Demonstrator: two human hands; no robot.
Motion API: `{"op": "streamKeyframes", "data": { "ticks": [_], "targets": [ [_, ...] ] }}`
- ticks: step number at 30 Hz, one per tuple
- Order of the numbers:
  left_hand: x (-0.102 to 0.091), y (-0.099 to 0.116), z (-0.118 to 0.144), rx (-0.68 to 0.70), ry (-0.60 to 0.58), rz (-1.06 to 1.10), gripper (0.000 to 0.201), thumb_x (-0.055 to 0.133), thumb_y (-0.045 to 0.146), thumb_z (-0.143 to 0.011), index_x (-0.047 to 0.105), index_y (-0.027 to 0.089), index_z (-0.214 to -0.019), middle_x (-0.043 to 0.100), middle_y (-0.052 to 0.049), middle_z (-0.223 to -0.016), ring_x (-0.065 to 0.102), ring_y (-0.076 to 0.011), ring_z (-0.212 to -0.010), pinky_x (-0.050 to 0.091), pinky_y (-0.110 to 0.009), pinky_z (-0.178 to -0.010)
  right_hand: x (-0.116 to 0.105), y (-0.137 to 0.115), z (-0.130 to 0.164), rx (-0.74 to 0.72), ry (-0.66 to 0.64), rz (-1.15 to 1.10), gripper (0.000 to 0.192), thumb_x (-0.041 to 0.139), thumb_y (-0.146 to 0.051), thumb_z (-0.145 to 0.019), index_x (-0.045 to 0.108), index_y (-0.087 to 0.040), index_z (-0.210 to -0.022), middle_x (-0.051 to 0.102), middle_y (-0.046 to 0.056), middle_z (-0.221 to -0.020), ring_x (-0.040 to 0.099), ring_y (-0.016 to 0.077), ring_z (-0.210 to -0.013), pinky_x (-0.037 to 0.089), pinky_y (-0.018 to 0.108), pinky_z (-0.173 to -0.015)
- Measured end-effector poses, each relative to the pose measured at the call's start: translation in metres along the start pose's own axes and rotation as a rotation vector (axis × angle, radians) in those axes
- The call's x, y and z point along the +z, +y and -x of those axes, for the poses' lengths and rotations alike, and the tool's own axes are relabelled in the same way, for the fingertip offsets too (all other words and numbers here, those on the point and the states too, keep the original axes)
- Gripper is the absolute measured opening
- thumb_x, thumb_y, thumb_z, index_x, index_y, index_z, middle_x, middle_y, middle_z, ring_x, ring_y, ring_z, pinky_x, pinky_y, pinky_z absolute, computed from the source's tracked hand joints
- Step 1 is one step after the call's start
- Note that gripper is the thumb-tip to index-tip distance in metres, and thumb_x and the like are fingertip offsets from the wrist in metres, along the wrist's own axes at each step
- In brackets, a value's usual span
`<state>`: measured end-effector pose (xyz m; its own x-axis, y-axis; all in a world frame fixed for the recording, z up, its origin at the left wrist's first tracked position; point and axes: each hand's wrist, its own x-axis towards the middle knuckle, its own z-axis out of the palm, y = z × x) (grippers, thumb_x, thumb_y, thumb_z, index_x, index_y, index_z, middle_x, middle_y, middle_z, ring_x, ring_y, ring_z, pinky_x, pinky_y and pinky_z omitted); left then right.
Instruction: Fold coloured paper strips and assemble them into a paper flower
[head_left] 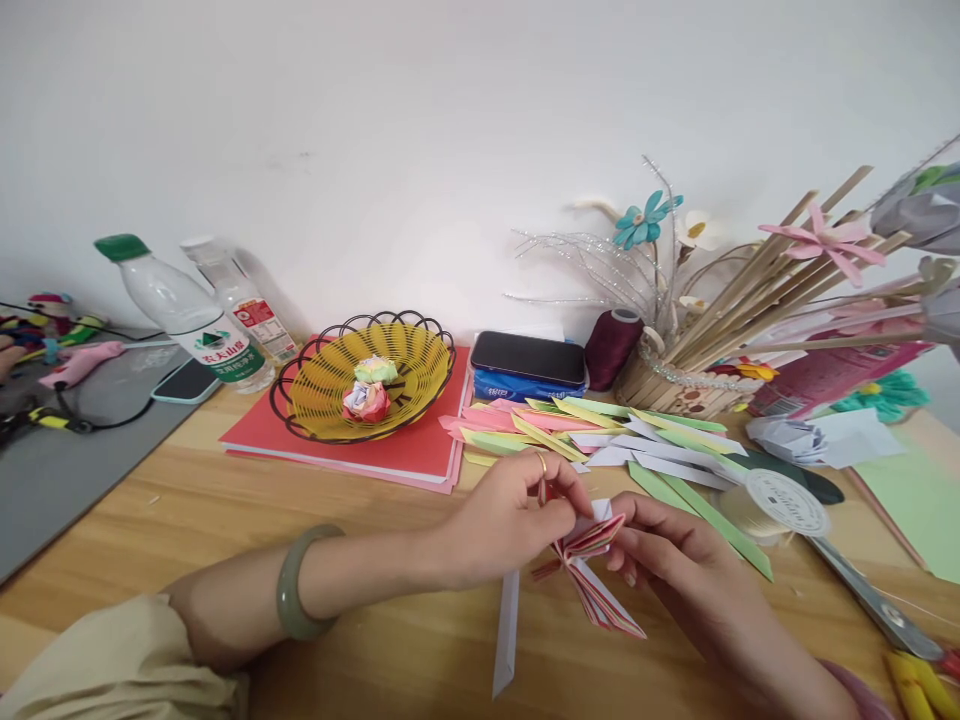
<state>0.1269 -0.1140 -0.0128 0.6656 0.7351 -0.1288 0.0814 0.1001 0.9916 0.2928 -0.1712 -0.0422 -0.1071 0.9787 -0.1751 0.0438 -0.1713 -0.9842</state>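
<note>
Between my hands, above the wooden tabletop, is a bundle of pleated paper [604, 600] with red, pink and white edges, pinched in at the middle and fanned out at its ends. My left hand [517, 515], wearing a ring, is closed on its upper left side, with fingertips bent down. The fingers of my right hand [675, 560] pinch the bundle's right side. A long white paper strip [507, 640] hangs below my left hand; where it joins, if it does, is hidden. Just beyond lies a pile of folded paper strips [555, 435] in pink, yellow, green and white.
A yellow woven basket [319, 385] holding two crumpled paper balls [367, 402] rests on red paper [247, 430]. Bottles [195, 320] stand at left. Scissors [874, 600] and a thread spool [780, 505] lie at right, before a holder of sticks [667, 385]. A phone [529, 357] lies behind.
</note>
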Motion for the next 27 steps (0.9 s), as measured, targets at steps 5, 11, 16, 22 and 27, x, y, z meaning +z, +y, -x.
{"op": "streamKeyframes", "data": {
  "ticks": [5, 11, 16, 22, 27],
  "targets": [
    [-0.002, 0.004, 0.001, 0.037, 0.002, -0.128, 0.009, 0.052, 0.017, -0.071, 0.059, 0.015, -0.076, 0.05, -0.003, -0.086, 0.05, -0.0104, -0.071, 0.043, -0.023, -0.064, -0.001, -0.001, 0.0, -0.017, 0.045, 0.04, 0.021, 0.057, -0.039, -0.072, 0.058, -0.018, -0.067, 0.053, -0.002, -0.056, 0.047, 0.0106, -0.052, 0.038, 0.023, -0.049],
    [-0.001, 0.0, 0.0, 0.097, 0.081, -0.263, 0.011, 0.052, 0.014, -0.074, 0.061, 0.017, -0.078, 0.048, -0.004, -0.088, 0.049, -0.0138, -0.083, 0.044, -0.028, -0.075, -0.001, -0.006, 0.002, -0.035, 0.071, 0.164, 0.024, 0.054, -0.041, -0.074, 0.061, -0.019, -0.07, 0.056, -0.001, -0.06, 0.048, 0.0112, -0.053, 0.039, 0.023, -0.05],
    [-0.001, -0.005, 0.0, 0.243, 0.131, -0.428, 0.01, 0.053, 0.013, -0.076, 0.06, 0.019, -0.076, 0.051, -0.002, -0.084, 0.048, -0.0145, -0.088, 0.041, -0.027, -0.08, 0.001, -0.012, 0.004, -0.072, 0.114, 0.273, 0.023, 0.055, -0.042, -0.075, 0.062, -0.02, -0.071, 0.056, -0.002, -0.061, 0.047, 0.0109, -0.055, 0.037, 0.021, -0.049],
    [-0.005, -0.007, 0.0, 0.338, 0.078, -0.453, 0.01, 0.051, 0.01, -0.076, 0.053, 0.017, -0.07, 0.05, -0.002, -0.079, 0.047, -0.0137, -0.087, 0.041, -0.024, -0.075, 0.0, -0.008, 0.004, -0.023, 0.055, 0.115, 0.024, 0.057, -0.042, -0.075, 0.06, -0.019, -0.069, 0.054, -0.002, -0.059, 0.045, 0.0095, -0.054, 0.036, 0.021, -0.05],
    [-0.006, -0.005, -0.001, 0.362, 0.005, -0.424, 0.012, 0.046, 0.008, -0.077, 0.049, 0.017, -0.07, 0.048, -0.003, -0.078, 0.045, -0.0145, -0.086, 0.041, -0.025, -0.074, -0.002, -0.003, 0.001, 0.088, 0.005, -0.104, 0.021, 0.063, -0.038, -0.072, 0.061, -0.017, -0.069, 0.055, -0.002, -0.06, 0.045, 0.0074, -0.054, 0.034, 0.018, -0.048]
  ]
}}
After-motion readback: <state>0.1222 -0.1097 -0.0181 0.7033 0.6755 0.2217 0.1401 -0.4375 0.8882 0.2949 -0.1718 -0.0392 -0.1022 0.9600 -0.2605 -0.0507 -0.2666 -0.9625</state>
